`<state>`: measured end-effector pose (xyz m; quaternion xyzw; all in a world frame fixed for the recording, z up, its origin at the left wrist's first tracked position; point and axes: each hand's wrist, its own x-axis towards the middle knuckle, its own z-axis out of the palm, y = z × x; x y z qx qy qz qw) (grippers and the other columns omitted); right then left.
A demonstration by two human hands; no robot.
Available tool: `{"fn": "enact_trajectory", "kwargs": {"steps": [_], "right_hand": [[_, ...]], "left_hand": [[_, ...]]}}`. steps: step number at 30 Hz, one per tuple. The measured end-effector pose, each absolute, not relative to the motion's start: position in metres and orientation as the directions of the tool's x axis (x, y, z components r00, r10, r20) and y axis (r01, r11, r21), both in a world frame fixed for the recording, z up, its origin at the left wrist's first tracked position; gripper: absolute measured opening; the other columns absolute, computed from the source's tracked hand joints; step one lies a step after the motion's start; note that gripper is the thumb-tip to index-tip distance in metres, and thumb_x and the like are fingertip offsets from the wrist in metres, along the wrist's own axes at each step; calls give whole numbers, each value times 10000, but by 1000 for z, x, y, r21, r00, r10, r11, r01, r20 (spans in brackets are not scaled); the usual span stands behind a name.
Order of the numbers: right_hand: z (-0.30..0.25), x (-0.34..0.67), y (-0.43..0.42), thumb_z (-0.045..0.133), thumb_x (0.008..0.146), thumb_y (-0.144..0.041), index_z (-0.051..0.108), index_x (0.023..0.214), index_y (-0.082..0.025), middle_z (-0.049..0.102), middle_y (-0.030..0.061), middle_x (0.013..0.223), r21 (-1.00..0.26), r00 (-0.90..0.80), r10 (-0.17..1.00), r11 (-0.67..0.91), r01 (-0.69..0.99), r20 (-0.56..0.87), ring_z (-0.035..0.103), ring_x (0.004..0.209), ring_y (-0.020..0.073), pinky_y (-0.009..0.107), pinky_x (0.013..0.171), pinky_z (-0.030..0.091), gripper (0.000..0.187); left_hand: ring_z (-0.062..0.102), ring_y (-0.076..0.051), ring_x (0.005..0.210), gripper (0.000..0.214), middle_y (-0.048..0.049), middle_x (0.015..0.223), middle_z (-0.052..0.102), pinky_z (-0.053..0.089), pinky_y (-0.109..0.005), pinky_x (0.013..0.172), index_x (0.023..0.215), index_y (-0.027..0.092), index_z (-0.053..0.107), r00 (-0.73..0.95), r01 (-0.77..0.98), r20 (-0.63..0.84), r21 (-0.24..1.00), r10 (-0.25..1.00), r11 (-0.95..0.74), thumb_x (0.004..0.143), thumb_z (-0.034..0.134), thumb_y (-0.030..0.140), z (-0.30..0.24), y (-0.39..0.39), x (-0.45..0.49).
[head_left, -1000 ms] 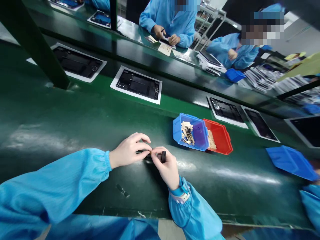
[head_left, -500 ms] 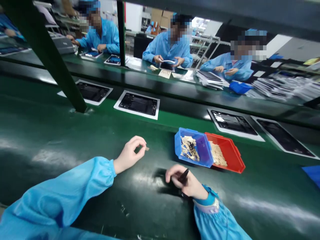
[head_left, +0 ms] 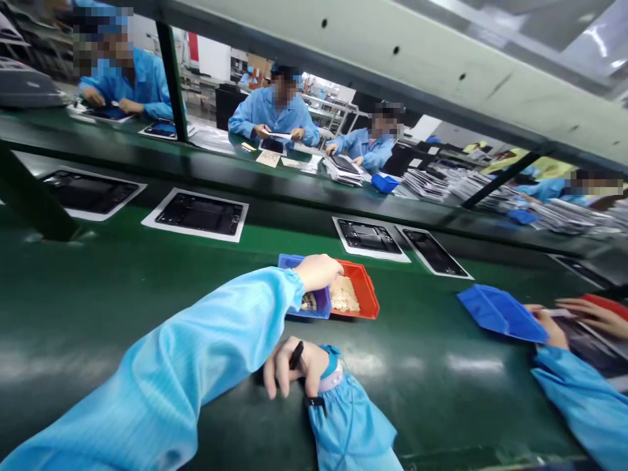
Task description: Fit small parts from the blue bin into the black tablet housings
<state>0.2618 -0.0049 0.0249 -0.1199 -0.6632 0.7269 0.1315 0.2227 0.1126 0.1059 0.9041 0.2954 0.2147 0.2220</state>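
Note:
My left hand [head_left: 320, 271] reaches over the blue bin, with its fingertips above the near-left part of the red bin [head_left: 367, 291]. Its fingers are drawn together, and whatever they may hold is hidden. Flat beige pieces [head_left: 344, 296] lie in the red bin. Small beige and dark pieces [head_left: 308, 301] show in the blue bin [head_left: 321, 302], which my left forearm and hand partly cover. Nearer to me, my right hand [head_left: 299, 366] is low over the green bench, gripping a slim black pen-like tool [head_left: 296, 355]. Most of that tool is hidden by the fingers.
Dark tablet-like panels on white sheets line the back of the bench, one [head_left: 200, 214] left of the bins and another [head_left: 370, 237] behind them. Rightward, a co-worker's hands [head_left: 554, 320] are beside a tilted blue bin [head_left: 500, 313]. A green post [head_left: 34, 196] rises at left.
My left hand has moved from the bare bench, where it pinched a small beige piece, right to the bins. My right hand keeps the black tool. The view has swung right.

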Motion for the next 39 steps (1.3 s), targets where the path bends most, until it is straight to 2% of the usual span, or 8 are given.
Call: {"fn": "enact_trajectory", "kwargs": {"steps": [4,9,13,17,21,28,33,39], "right_hand": [[21,263,-9,809,403,-601,629,746,-130,666,84,768,-948,-915,386,-233,-217,115,233,421,14,220,435,326,610],[23,262,-9,731,570,-621,500,1121,-211,618,20,837,-927,-803,576,-195,-321,157,163,393,-13,153,366,145,724],[31,252,-8,715,701,-476,351,1293,-307,568,10,928,-939,-730,665,-131,-320,156,217,423,-1,149,391,176,716],[38,228,-7,778,568,-518,496,1225,-277,600,88,951,-994,-565,819,54,-95,99,468,496,89,233,442,380,755],[48,195,-8,774,543,-555,521,1212,-261,614,131,1008,-994,-593,800,106,-10,91,604,689,207,309,552,476,773],[63,153,-4,800,572,-410,565,1138,-248,632,106,1035,-993,-546,833,116,16,89,482,507,107,254,450,393,633],[66,132,-6,519,828,-460,613,987,-279,615,55,1053,-960,-143,971,154,-235,191,306,397,50,241,381,289,259],[46,124,-31,519,800,-597,652,734,-207,491,-8,533,-969,78,977,209,-129,200,411,449,107,241,425,354,418]], "left_hand": [[632,-162,885,209,-28,971,695,452,-248,794,945,199,661,659,413,337,584,672,-698,887,461,219,113,102,198],[512,-105,543,313,1,600,581,396,-207,558,675,155,567,368,267,582,681,725,-682,906,397,282,112,45,110],[515,-108,532,307,1,568,568,381,-211,555,608,164,544,577,197,542,633,611,-748,871,392,211,86,-10,56],[576,-123,634,203,9,695,636,418,-205,604,824,194,620,669,287,305,736,678,-613,880,429,237,59,-28,35],[567,-105,623,139,30,668,638,443,-203,662,766,194,613,727,189,267,808,633,-558,852,503,197,52,-21,17],[506,-82,537,78,17,594,591,414,-173,542,719,151,656,629,87,358,850,690,-520,749,597,191,47,-16,-23],[464,-71,495,146,11,567,568,365,-174,487,578,131,559,322,150,423,861,847,-486,712,508,103,40,-6,-48],[417,-74,493,165,29,531,492,321,-192,494,572,148,507,291,113,371,902,882,-417,722,455,104,34,-8,-56]]}}
